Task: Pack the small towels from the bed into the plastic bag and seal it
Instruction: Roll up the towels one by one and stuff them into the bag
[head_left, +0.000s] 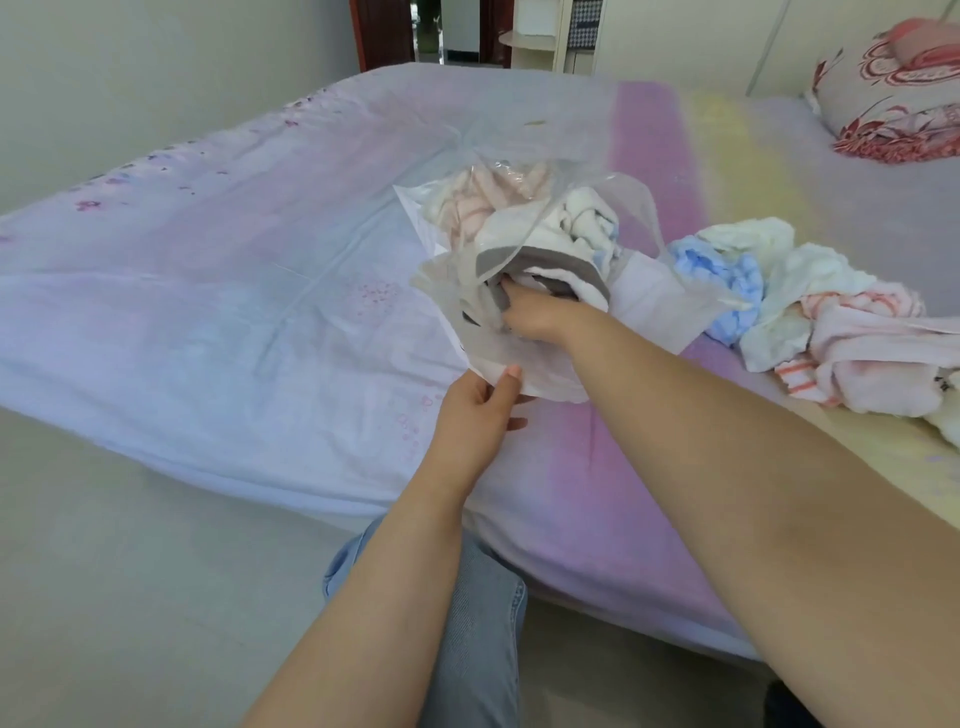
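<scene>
A clear plastic bag (654, 296) lies on the bed with its mouth toward me, holding pink, white and pale blue towels. My left hand (478, 410) pinches the bag's near rim between thumb and fingers. My right hand (535, 314) reaches inside the mouth, its fingers closed on a grey and white towel (566, 273). To the right, a loose pile of small towels (810, 312) in blue, white and pink stripes rests on the sheet.
The bed (234, 312) has a pastel purple, pink and yellow sheet. A red floral pillow (893, 98) lies at the far right corner. My knee in jeans (483, 623) is against the bed's near edge. A doorway (441, 31) stands beyond the bed.
</scene>
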